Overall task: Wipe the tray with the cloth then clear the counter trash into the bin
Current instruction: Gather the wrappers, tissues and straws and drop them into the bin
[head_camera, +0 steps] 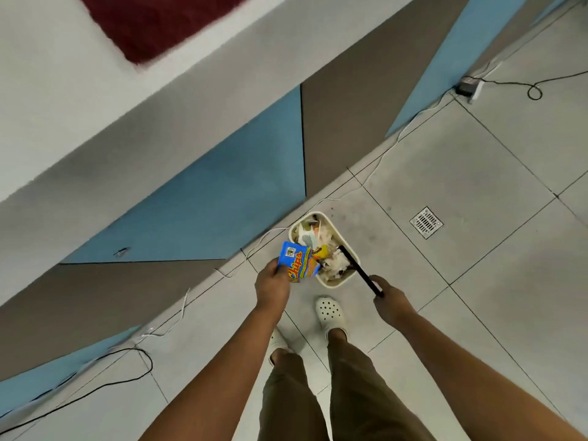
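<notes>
Directly over the near rim of the cream bin, already full of crumpled wrappers, the left hand pinches a blue and orange chips packet by its edge. Right of the bin, the right hand curls its fingers round a thin black stick slanting over the bin's rim, with white clogs just below and a floor drain farther right.

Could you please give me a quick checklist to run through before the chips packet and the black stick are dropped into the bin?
1. Left hand grips the chips packet: ok.
2. Packet is over the bin opening: not ok, only partly; its lower end hangs outside the rim.
3. Right hand holds the black stick: ok.
4. Stick tip is over the bin: ok.
5. Room in the bin: not ok, trash reaches the rim.
6. White shoe stands apart from the bin: ok.
</notes>
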Available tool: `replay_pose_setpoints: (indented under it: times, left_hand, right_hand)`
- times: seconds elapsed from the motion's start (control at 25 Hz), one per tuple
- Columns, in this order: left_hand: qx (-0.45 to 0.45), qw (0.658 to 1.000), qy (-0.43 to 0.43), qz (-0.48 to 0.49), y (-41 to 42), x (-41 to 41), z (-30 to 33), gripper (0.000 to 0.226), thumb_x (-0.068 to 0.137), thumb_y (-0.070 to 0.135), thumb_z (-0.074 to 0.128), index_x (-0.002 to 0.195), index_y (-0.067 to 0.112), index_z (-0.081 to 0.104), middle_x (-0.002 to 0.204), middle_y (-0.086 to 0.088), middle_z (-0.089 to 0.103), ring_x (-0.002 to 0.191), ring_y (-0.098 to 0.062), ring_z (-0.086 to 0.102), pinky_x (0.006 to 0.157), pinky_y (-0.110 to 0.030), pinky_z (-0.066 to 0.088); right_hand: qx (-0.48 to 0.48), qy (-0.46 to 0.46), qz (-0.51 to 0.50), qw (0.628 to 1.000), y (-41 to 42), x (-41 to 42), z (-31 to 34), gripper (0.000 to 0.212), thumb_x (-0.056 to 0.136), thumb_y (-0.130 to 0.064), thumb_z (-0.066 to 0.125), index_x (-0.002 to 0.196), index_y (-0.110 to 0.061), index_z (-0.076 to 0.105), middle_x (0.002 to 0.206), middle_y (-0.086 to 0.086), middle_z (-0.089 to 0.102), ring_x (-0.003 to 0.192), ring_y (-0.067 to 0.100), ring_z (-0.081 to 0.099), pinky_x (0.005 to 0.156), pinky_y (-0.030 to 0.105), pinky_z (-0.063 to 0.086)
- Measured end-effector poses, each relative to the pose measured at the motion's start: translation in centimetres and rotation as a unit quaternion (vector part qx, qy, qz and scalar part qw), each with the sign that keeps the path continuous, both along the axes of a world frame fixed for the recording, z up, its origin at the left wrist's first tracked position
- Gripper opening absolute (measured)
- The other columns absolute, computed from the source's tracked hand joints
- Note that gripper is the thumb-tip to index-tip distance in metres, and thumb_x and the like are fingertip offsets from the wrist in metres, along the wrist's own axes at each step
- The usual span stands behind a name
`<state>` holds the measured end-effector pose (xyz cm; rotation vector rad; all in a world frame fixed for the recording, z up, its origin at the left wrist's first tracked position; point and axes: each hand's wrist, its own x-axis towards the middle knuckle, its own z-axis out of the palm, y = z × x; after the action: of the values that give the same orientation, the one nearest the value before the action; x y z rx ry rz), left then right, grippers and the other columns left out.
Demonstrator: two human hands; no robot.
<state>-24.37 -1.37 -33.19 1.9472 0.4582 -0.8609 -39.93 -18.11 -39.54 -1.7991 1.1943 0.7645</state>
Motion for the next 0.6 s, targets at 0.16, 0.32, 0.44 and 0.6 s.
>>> replay_pose_setpoints:
  times: [0.16, 0.32, 0.44, 0.6]
  left_hand:
    - [0.021, 0.998, 0.021, -0.046, -2.1, 0.6, -6.0, 0.020, 0.093, 0.006, 0.044, 0.099, 0.013, 0.062, 0.086, -0.002, 0.061, 0.079, -0.018, 0.059, 0.077, -0.035, 0.052]
    - [0.064, 0.997, 0.013, -0.046, -3.1, 0.8, -11.0, 0.021, 0.090, 0.005, 0.046, 0.099, 0.006, 0.064, 0.088, -0.011, 0.062, 0.078, -0.022, 0.057, 0.078, -0.042, 0.052]
    - [0.106, 0.991, 0.009, -0.087, -3.8, 0.6, -14.5, 0.019, 0.090, 0.011, 0.051, 0.100, 0.006, 0.066, 0.087, -0.009, 0.064, 0.073, -0.021, 0.054, 0.068, -0.031, 0.050]
    - [0.120, 0.987, 0.000, -0.104, -4.7, -0.2, -17.5, 0.018, 0.090, 0.014, 0.054, 0.099, 0.007, 0.068, 0.088, -0.009, 0.067, 0.075, -0.020, 0.056, 0.061, -0.023, 0.040]
  right_hand:
    - [0.030, 0.008, -0.034, 0.999, -0.3, 0.4, -4.9, 0.057, 0.085, 0.003, 0.038, 0.131, -0.028, 0.049, 0.097, 0.009, 0.053, 0.055, 0.012, 0.050, 0.040, 0.012, 0.036]
    - [0.042, 0.017, -0.053, 0.998, -0.1, 0.9, -9.4, 0.053, 0.085, 0.002, 0.041, 0.130, -0.023, 0.052, 0.116, 0.016, 0.058, 0.068, 0.019, 0.054, 0.044, 0.010, 0.037]
    - [0.035, 0.010, -0.080, 0.996, 0.1, 1.5, -12.4, 0.050, 0.086, 0.000, 0.039, 0.128, -0.021, 0.055, 0.124, 0.015, 0.057, 0.091, 0.029, 0.060, 0.066, 0.021, 0.045]
    - [0.023, -0.001, -0.083, 0.996, -0.1, 2.5, -14.7, 0.047, 0.087, -0.006, 0.039, 0.128, -0.023, 0.054, 0.109, 0.015, 0.063, 0.079, 0.024, 0.061, 0.069, 0.027, 0.048]
